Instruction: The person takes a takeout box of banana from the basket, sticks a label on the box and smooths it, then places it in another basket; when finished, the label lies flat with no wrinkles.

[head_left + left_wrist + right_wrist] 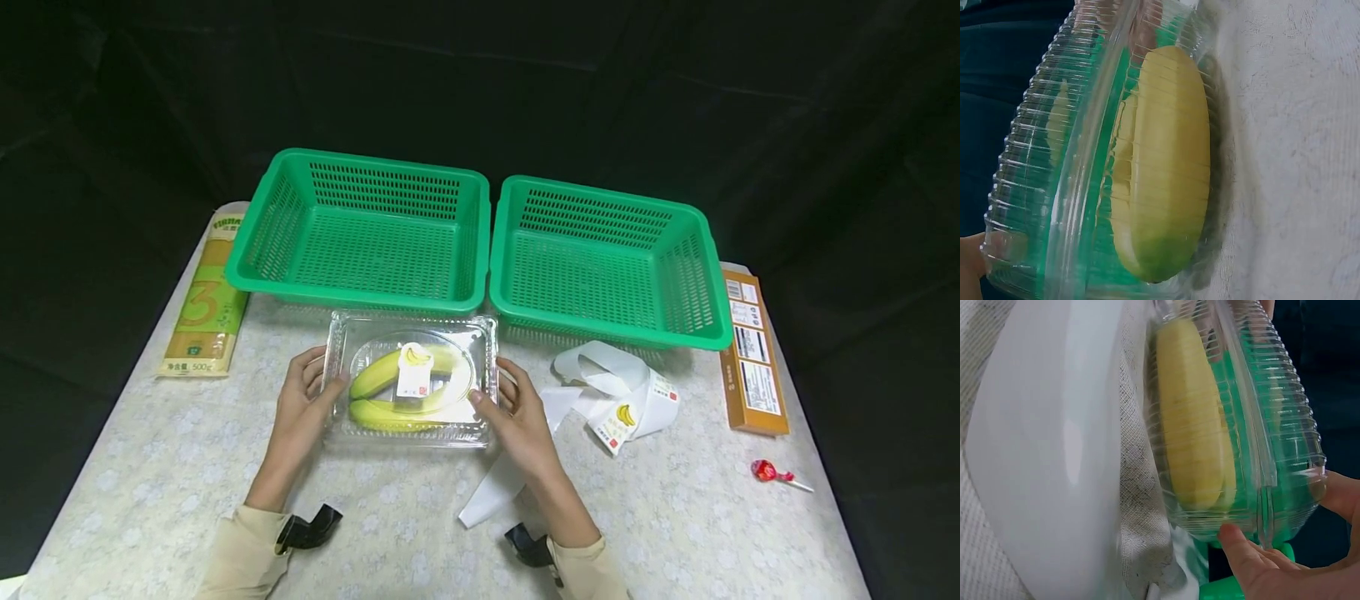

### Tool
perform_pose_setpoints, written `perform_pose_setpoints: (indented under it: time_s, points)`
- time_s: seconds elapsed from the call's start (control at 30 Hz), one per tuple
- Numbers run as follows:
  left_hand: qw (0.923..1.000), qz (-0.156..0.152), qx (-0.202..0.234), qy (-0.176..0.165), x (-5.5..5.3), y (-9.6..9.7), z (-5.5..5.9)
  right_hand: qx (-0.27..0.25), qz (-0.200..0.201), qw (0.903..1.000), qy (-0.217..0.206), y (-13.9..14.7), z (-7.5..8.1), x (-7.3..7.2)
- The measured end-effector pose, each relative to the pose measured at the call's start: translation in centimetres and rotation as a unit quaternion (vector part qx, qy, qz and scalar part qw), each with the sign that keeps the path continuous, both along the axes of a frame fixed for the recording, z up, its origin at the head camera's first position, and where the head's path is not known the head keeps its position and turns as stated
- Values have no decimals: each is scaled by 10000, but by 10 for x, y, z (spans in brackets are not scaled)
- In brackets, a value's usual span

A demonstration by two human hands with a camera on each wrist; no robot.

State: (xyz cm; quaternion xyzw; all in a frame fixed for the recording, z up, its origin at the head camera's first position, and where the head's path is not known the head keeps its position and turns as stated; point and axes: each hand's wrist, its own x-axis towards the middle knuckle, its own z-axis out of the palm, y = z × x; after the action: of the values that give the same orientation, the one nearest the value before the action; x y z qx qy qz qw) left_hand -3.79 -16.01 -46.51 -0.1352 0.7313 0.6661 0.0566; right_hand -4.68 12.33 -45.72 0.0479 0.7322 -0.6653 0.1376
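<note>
A clear plastic clamshell box (pixel 341 425) with its lid down sits on the table in the middle of the head view. Inside lie yellow bananas (pixel 378 375) with greenish ends. On the lid sits a white banana sticker (pixel 412 383). My left hand (pixel 300 408) grips the box's left side, thumb over the edge. At the opposite side my right hand (pixel 521 421) holds it the same way. The right wrist view shows the right hand (pixel 1285 562) with thumb and fingers spread along the box's end. Beside that hand lies a loose strip of banana stickers (pixel 652 408).
Behind the box stand two green baskets, a left one (pixel 367 296) and a right one (pixel 615 329). A noodle packet (pixel 206 308) lies at the left edge. To the right are an orange carton (pixel 753 358) and a red lollipop (pixel 765 471).
</note>
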Motion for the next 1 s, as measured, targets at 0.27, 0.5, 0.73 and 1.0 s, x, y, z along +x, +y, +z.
perform_pose_setpoints:
  time_s: [0.27, 0.5, 0.73, 1.0]
  points:
    - [9999, 22, -109, 40, 2, 2, 2, 45, -161, 9998, -102, 3, 4, 2]
    - [10000, 71, -64, -15, 3, 3, 4, 104, -219, 9996, -122, 4, 6, 4]
    - [10000, -3, -49, -53, 4, 3, 5, 46, -432, 9989, -195, 5, 7, 5]
    - [9999, -39, -153, -69, 7, 4, 7, 71, -584, 9978, -297, 6, 9, 8]
